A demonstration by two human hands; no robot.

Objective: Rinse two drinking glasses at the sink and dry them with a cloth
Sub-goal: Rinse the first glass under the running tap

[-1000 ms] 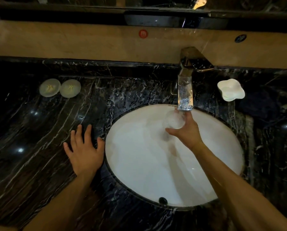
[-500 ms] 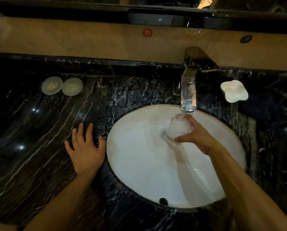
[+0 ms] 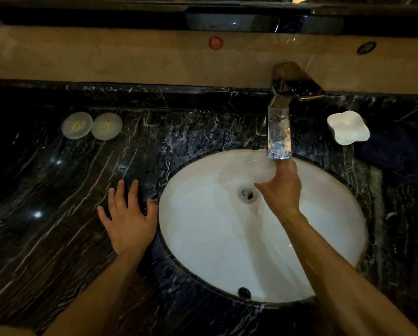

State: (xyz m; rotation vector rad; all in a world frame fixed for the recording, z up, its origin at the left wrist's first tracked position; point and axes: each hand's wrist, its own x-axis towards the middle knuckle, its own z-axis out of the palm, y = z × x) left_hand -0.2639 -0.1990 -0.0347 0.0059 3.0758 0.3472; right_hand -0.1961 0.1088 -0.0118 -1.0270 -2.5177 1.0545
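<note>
My right hand (image 3: 281, 187) grips a clear drinking glass (image 3: 260, 167) over the white oval sink (image 3: 203, 238), tilted with its mouth toward the left, just under the tap (image 3: 279, 132). The glass looks blurred and wet. Water runs from the tap's flat spout onto the glass. My left hand (image 3: 128, 219) lies flat on the black marble counter (image 3: 45, 214) beside the sink's left rim, fingers spread, holding nothing. I see no second glass and no cloth.
Two round pale coasters (image 3: 91, 125) sit at the counter's back left. A white lobed soap dish (image 3: 348, 128) stands right of the tap. The drain (image 3: 247, 194) is in the basin's middle. A beige wall ledge runs behind the counter.
My right hand has turned the glass under the stream, tipping it over toward the left and lifting it closer to the spout. The drain has come into sight. My left hand stays put.
</note>
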